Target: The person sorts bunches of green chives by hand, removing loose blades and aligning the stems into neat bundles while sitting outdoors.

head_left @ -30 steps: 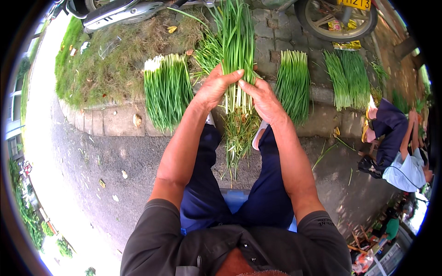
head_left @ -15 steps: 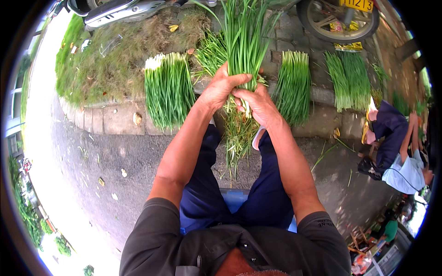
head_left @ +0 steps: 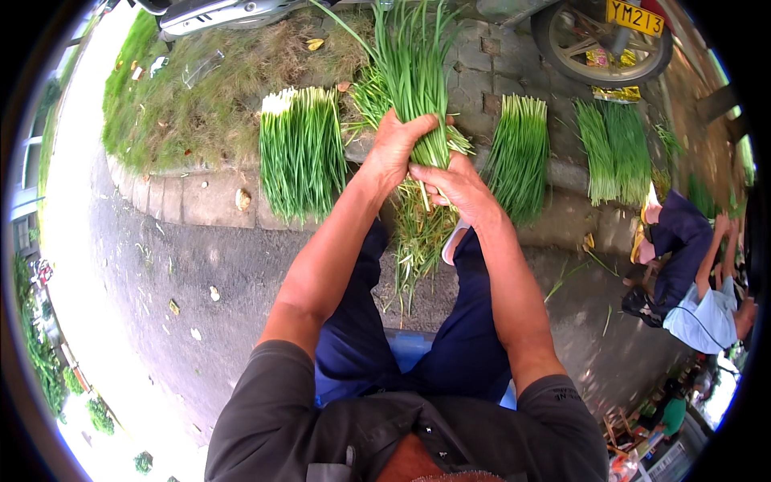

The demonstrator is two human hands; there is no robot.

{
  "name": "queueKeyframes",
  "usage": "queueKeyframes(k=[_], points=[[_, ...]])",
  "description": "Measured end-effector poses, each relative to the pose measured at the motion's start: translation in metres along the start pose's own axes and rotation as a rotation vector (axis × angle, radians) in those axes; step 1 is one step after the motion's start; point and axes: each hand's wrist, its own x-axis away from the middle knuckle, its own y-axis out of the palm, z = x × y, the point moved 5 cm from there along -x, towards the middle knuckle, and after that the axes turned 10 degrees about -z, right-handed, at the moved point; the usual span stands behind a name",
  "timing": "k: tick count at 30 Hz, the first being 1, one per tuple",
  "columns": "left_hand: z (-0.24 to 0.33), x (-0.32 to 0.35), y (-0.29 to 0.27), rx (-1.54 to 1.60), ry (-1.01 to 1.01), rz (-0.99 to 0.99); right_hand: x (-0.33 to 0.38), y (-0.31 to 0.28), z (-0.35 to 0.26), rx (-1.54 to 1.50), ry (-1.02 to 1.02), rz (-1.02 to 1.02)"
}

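- Head view: a seated person grips a bunch of green chives (head_left: 414,88) upright over the knees, the long leaves fanning toward the top edge and the pale, straggly root ends hanging down between the legs.
- The left hand (head_left: 395,149) is closed around the bunch's waist from the left, fingers curled over the stems.
- The right hand (head_left: 454,186) sits just below and to the right, touching the same bunch, thumb and fingers pinched on stems at its lower part.
- On the brick kerb (head_left: 205,201) beyond, a trimmed bundle of chives (head_left: 301,153) lies at the left, a second bundle (head_left: 520,157) at the right, and two more bundles (head_left: 614,149) farther right.
- A motorbike wheel (head_left: 602,36) stands at the kerb's far right corner; another person (head_left: 691,293) crouches at the right edge.
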Motion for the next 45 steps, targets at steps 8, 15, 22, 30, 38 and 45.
queueKeyframes(k=[8, 15, 22, 30, 38, 45], points=[[0.058, 0.004, -0.103, 0.267, 0.278, 0.323, 0.007, 0.018, 0.005, 0.388, 0.162, -0.09], [0.106, 0.036, -0.09, -0.036, 0.432, 0.277, 0.016, -0.001, 0.005, 0.416, 0.221, -0.164], [0.1, 0.06, -0.163, 0.072, 0.454, 0.867, 0.033, -0.048, 0.012, 0.256, 0.26, -0.023], [0.065, 0.034, -0.099, -0.312, 0.253, 0.55, 0.025, -0.072, 0.006, -0.014, 0.086, 0.367], [-0.032, 0.006, 0.019, -0.143, -0.36, -0.079, 0.01, -0.05, -0.002, -0.189, -0.073, 0.159], [-0.001, 0.009, 0.021, 0.168, -0.253, -0.28, 0.005, -0.005, -0.004, -0.202, -0.006, -0.089]])
